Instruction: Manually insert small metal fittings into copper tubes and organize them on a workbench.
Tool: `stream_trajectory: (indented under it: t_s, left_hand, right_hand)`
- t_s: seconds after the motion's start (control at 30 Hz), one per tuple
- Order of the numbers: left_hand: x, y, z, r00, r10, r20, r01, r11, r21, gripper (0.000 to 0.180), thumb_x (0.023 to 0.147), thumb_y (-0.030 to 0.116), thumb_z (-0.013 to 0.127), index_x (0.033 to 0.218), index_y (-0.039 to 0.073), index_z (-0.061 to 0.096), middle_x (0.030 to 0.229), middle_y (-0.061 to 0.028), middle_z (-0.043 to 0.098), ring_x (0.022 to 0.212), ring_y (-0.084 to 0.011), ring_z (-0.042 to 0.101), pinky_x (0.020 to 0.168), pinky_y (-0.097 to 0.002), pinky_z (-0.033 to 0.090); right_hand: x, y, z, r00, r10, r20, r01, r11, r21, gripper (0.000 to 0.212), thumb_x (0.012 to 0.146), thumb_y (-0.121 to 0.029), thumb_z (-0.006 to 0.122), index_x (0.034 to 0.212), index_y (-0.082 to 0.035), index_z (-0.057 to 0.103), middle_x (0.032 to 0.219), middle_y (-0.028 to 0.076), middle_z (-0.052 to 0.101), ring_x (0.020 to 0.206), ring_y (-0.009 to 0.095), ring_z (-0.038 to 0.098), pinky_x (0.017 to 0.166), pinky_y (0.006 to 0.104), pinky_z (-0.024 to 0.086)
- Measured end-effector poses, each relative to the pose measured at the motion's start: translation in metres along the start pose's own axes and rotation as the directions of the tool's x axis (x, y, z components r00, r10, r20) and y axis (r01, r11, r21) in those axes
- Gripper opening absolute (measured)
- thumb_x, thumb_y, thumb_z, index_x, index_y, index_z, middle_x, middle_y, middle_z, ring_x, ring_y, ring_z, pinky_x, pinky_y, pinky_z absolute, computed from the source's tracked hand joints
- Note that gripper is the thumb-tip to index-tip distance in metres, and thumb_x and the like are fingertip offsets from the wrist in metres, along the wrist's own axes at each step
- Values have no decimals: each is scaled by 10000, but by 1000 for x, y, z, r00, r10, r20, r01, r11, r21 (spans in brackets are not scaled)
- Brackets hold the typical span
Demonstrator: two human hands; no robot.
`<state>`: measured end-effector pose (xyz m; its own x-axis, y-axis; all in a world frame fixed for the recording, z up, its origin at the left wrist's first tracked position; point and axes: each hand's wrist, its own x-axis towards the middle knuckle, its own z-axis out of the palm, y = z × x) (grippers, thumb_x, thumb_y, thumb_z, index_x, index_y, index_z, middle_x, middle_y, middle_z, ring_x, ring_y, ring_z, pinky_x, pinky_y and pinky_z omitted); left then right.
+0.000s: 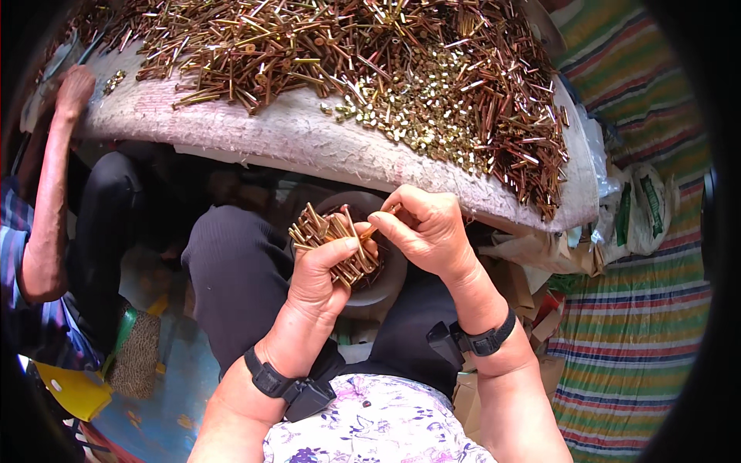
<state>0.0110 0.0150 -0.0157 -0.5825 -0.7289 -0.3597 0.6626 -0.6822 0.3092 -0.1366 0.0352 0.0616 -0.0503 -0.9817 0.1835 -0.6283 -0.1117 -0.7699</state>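
My left hand (320,282) is wrapped round a thick bundle of long brass-coloured bolts (315,231), their ends sticking out on both sides of the fist. Close beside it, my right hand (428,231) pinches a single bolt (370,230) between thumb and fingertips. That bolt's far end is partly hidden by the fingers. Beneath both hands, a round grey bowl (391,287) sits between my knees; its contents are mostly covered by the hands and the bundle.
A cloth-covered table (208,119) ahead carries a heap of long bolts (262,46) and a pile of small golden metal pieces (432,108). At left, another person's hand (76,89) rests at the table. Plastic bags (644,208) and a striped sheet (625,332) lie on the right.
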Motion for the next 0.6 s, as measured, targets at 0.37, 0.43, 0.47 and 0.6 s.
stream_trajectory:
  t_s: [0.37,0.43,0.47,0.6]
  left_hand:
    - [-4,32,-14,981,156,-111,-165,984,-70,305,691,-40,608,968,87,599,901,-92,635,763,-262,631,762,-415,526]
    - [-4,31,-15,979,167,-120,-178,980,-86,292,696,-41,607,968,60,584,885,-112,642,734,-251,639,722,-394,541]
    - [-3,30,-15,977,172,-129,-185,978,-101,281,700,-41,605,969,32,569,869,-131,650,706,-240,647,682,-372,556]
    - [-3,34,-14,984,139,-108,-149,985,-82,289,693,-46,612,952,82,597,898,-95,631,778,-260,626,776,-415,517]
  right_hand:
    - [104,6,14,957,-228,-177,194,963,-187,82,768,-100,656,814,-33,672,704,123,649,618,197,643,550,285,488]
    - [132,18,26,963,-252,-96,190,886,-424,148,774,-175,616,808,-44,674,789,136,662,719,276,648,649,365,514]
    - [141,21,32,976,-212,-45,152,818,-554,172,778,-193,596,804,-43,675,818,141,663,760,291,648,691,386,518]
    - [156,9,47,986,152,63,-43,609,-792,175,759,-138,550,836,-41,674,878,157,659,865,317,640,760,408,514]
